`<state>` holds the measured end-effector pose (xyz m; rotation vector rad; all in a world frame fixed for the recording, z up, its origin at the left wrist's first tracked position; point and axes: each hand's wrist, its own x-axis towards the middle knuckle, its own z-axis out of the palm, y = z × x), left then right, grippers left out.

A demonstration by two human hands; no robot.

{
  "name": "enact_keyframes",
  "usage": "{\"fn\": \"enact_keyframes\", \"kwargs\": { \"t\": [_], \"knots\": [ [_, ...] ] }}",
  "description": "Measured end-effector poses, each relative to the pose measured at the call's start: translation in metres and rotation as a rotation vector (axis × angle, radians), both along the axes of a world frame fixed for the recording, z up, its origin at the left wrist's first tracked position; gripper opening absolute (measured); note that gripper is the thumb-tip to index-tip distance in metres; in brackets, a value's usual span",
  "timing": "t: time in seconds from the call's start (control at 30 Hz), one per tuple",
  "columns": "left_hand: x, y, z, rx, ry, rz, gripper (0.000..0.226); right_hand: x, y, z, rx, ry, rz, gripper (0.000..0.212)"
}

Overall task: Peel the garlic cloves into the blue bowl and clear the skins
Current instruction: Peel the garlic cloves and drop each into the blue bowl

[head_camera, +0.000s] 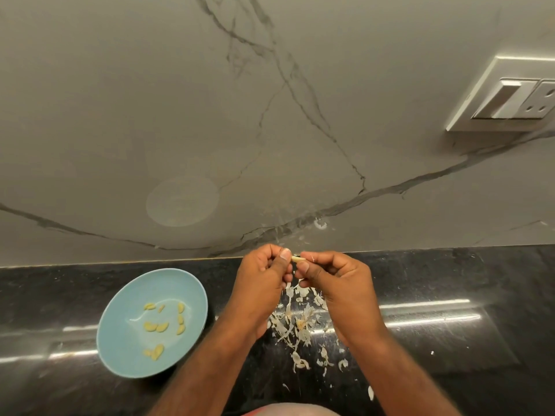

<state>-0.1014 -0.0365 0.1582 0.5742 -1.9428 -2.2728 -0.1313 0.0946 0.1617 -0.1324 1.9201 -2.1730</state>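
Observation:
A small pale garlic clove [298,259] is held above the black counter between both hands. My left hand [262,280] pinches its left end with thumb and fingers curled. My right hand [336,283] pinches its right end the same way. A blue bowl [126,349] sits on the counter to the left of my left arm, holding several peeled yellow cloves [156,326]. Loose white garlic skins [295,325] lie scattered on the counter beneath and between my wrists.
The black polished counter [450,340] meets a grey marble backsplash [210,115] right behind my hands. A white switch and socket plate [510,97] is on the wall at the upper right. More skin flakes [371,392] lie near the front edge.

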Motion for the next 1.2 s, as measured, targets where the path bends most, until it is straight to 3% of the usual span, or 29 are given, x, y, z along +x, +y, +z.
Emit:
{"fn": "enact_keyframes", "kwargs": {
  "t": [0.1,0.4,0.5,0.63,0.73,0.9,1.0,1.1,1.2],
  "knots": [
    [0.001,0.003,0.002,0.073,0.011,0.001,0.024,0.000,-0.002,0.001,-0.113,-0.112,0.029,0.019],
    [0.003,0.002,0.005,-0.058,-0.004,-0.043,0.024,-0.004,0.007,0.006,0.345,0.196,0.076,0.007],
    [0.003,0.002,0.005,-0.046,-0.011,-0.048,0.022,-0.004,0.007,0.004,0.265,0.141,0.070,0.009],
    [0.003,-0.001,0.001,-0.072,-0.036,-0.021,0.020,-0.006,0.007,0.006,-0.076,-0.043,0.004,0.011],
    [0.003,-0.002,-0.001,-0.113,-0.026,0.016,0.014,-0.010,0.010,0.010,-0.167,-0.121,0.016,0.017],
    [0.003,-0.005,0.001,-0.154,0.017,0.037,0.013,-0.007,0.008,0.010,-0.172,-0.136,0.062,0.022],
    [0.005,-0.006,0.001,-0.231,0.037,0.028,0.026,-0.005,0.009,0.010,-0.088,-0.062,0.047,0.020],
    [0.007,-0.005,0.005,-0.334,0.074,0.020,0.022,-0.004,0.011,0.012,-0.003,0.003,0.052,0.014],
    [0.009,-0.003,0.011,-0.258,0.120,-0.082,0.015,-0.003,0.014,0.015,0.074,0.067,0.094,0.009]
  ]
}}
